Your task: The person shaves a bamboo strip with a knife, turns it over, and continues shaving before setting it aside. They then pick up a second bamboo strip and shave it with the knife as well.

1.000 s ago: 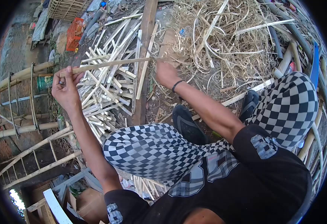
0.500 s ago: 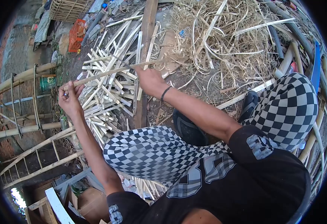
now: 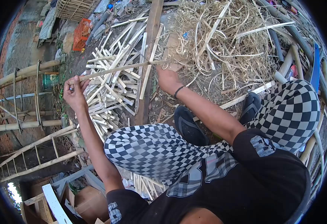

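A long thin bamboo strip point(image 3: 115, 70) runs almost level above the pile of cut sticks. My left hand point(image 3: 75, 91) pinches its left end between thumb and fingers. Near the other end, my right hand point(image 3: 168, 79) is closed around a tool whose handle is hidden in the fist. A dark, narrow blade point(image 3: 140, 55) extends up and left from that fist and crosses the strip. Beyond the right hand, the strip's tip lies over a small flat board point(image 3: 172, 46).
Pale split sticks point(image 3: 109, 93) lie heaped beside a long dark plank point(image 3: 148, 44). Curly shavings point(image 3: 227, 48) are piled at the upper right. Bamboo ladders point(image 3: 40, 158) stand at the left, an orange crate point(image 3: 82, 34) at the upper left, and a blue saw point(image 3: 315, 69) at the far right.
My right hand has moved right along the strip with the blade, farther from my left hand. My left hand has shifted slightly right and down, still pinching the strip.
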A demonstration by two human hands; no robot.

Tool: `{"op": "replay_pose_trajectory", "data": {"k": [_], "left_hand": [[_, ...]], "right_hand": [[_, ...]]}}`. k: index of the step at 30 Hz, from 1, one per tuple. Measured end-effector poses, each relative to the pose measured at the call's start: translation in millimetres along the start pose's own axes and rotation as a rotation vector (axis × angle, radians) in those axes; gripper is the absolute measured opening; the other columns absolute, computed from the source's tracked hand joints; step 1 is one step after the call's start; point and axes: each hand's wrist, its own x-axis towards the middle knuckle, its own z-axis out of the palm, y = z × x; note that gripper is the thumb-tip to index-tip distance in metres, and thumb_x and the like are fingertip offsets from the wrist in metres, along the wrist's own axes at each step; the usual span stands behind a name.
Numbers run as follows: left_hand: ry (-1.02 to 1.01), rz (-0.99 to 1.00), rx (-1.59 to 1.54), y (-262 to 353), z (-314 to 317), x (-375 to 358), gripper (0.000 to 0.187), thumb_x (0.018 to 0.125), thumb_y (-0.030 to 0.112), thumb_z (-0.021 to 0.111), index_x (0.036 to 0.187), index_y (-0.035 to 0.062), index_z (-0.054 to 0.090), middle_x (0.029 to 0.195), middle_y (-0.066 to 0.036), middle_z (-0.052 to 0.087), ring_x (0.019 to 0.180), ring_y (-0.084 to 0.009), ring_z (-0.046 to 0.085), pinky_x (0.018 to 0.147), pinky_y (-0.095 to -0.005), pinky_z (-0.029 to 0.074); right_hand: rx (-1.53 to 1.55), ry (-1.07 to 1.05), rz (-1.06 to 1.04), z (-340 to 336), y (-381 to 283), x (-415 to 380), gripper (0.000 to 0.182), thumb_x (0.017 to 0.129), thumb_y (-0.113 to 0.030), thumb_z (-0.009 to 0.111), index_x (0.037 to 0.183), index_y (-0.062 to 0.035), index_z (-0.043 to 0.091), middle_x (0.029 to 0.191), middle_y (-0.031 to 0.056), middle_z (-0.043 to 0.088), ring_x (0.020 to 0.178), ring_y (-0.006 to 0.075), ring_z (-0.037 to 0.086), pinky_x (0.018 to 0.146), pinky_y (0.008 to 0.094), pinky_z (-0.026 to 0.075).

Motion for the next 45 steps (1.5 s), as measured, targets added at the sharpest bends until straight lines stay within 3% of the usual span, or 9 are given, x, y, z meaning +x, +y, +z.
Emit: {"op": "replay_pose_trajectory", "data": {"k": [3,11,23,25,29,32,34,37,45], "left_hand": [[-0.028,0.016,-0.008,11,9,0,0.019,0.097,0.012,0.065,0.103,-0.0044,0.056,0.099,-0.022,0.070,0.085,-0.0269,0.073,0.077,-0.0351,0.065],[-0.136,-0.032,-0.081,11,7,-2,0.020,0.100,0.016,0.061,0.105,-0.0028,0.056,0.106,-0.023,0.069,0.099,-0.0312,0.071,0.087,-0.0403,0.063],[-0.214,-0.060,-0.138,17,17,0,0.030,0.105,0.017,0.049,0.127,-0.0031,0.046,0.129,-0.025,0.059,0.120,-0.0363,0.061,0.102,-0.0476,0.053],[-0.204,-0.074,-0.118,18,15,4,0.032,0.105,0.019,0.051,0.128,-0.0031,0.046,0.130,-0.025,0.059,0.122,-0.0371,0.059,0.103,-0.0499,0.051],[0.012,-0.007,-0.076,38,-2,8,0.032,0.105,0.021,0.051,0.125,-0.0029,0.047,0.122,-0.023,0.063,0.114,-0.0354,0.064,0.094,-0.0451,0.058],[0.118,0.056,-0.145,52,-30,10,0.034,0.105,0.021,0.051,0.128,-0.0041,0.045,0.124,-0.025,0.061,0.117,-0.0376,0.063,0.097,-0.0467,0.057],[0.220,0.094,-0.271,69,-43,8,0.038,0.105,0.020,0.050,0.131,-0.0054,0.042,0.129,-0.028,0.057,0.121,-0.0397,0.059,0.101,-0.0483,0.055],[0.233,0.104,-0.413,80,-46,4,0.045,0.105,0.019,0.049,0.139,-0.0069,0.036,0.135,-0.028,0.052,0.126,-0.0407,0.055,0.106,-0.0501,0.051],[0.259,-0.037,-0.666,51,-50,11,0.045,0.104,0.011,0.048,0.143,-0.0071,0.034,0.143,-0.025,0.047,0.134,-0.0372,0.049,0.113,-0.0480,0.044]], "right_hand": [[0.028,0.027,-0.104,-4,2,-4,0.025,0.089,-0.007,0.053,0.112,0.0001,0.056,0.088,0.0272,0.070,0.087,0.0416,0.071,0.077,0.0517,0.056],[-0.048,-0.133,0.277,35,116,23,0.038,0.090,-0.014,0.052,0.127,-0.0050,0.057,0.105,0.0270,0.069,0.100,0.0411,0.068,0.089,0.0488,0.054],[0.410,-0.327,0.545,14,102,27,0.031,0.086,-0.018,0.057,0.107,-0.0005,0.073,0.111,0.0237,0.070,0.106,0.0314,0.070,0.090,0.0438,0.055],[0.099,-0.292,0.317,11,94,26,0.038,0.086,-0.017,0.060,0.119,0.0003,0.067,0.100,0.0244,0.072,0.103,0.0296,0.071,0.089,0.0422,0.056],[-0.187,0.018,0.422,-19,34,27,0.044,0.089,-0.023,0.063,0.125,0.0027,0.060,0.099,0.0251,0.070,0.099,0.0331,0.071,0.087,0.0453,0.056],[0.075,0.345,0.174,-53,-4,50,0.049,0.094,-0.033,0.063,0.125,0.0035,0.054,0.105,0.0245,0.068,0.095,0.0343,0.070,0.081,0.0470,0.058],[1.132,-0.012,0.235,-85,-35,66,0.046,0.098,-0.038,0.059,0.117,0.0033,0.055,0.115,0.0233,0.065,0.092,0.0327,0.070,0.074,0.0454,0.060],[1.753,-0.330,-0.074,-125,-74,52,0.048,0.105,-0.038,0.049,0.136,-0.0013,0.048,0.110,0.0180,0.066,0.092,0.0258,0.071,0.073,0.0365,0.061],[1.917,-0.293,-0.440,-159,-135,19,0.032,0.103,-0.008,0.041,0.134,-0.0043,0.051,0.115,0.0177,0.067,0.094,0.0245,0.071,0.073,0.0367,0.063]]}}
